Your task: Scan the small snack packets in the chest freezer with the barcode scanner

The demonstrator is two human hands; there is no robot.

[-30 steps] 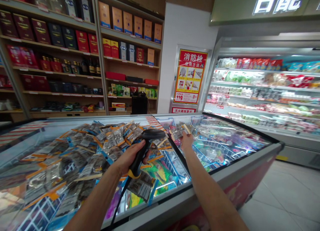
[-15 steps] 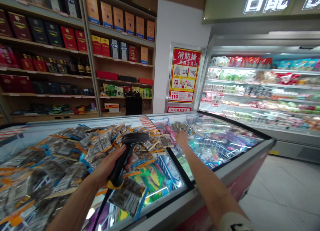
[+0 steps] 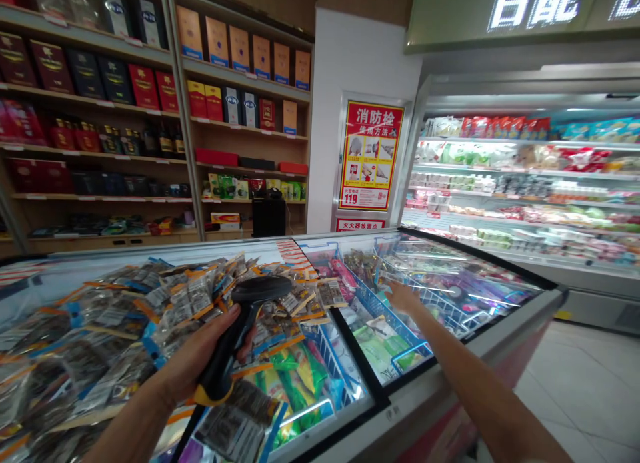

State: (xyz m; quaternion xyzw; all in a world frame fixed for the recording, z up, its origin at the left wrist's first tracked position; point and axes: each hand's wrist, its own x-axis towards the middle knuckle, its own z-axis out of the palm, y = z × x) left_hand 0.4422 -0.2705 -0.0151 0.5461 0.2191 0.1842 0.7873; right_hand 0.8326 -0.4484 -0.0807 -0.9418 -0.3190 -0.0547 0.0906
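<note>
My left hand (image 3: 205, 349) is wrapped round the handle of a black barcode scanner (image 3: 261, 289) with a yellow-edged base, its cable hanging down. Around and beneath it, flat clear packets of brown food (image 3: 193, 296) with orange and blue edges are heaped on the glass top of a chest freezer. A single packet (image 3: 240, 416) lies just below the scanner's base. Over the freezer's right section, my right hand (image 3: 404, 297) reaches out with its fingers stretched and nothing visible in them. Left of that hand, more brown packets (image 3: 361, 266) lie beside a pink package (image 3: 343, 277).
Blue wire baskets (image 3: 375, 306) and green bags (image 3: 300, 369) show in the freezer. A black frame bar (image 3: 357, 346) divides its top. Shelves of boxes (image 3: 240, 116) stand behind on the left, a lit refrigerated display (image 3: 520, 176) on the right.
My right hand has moved right, away from the brown packets and pink package. My left hand and the scanner have shifted slightly left and down in view.
</note>
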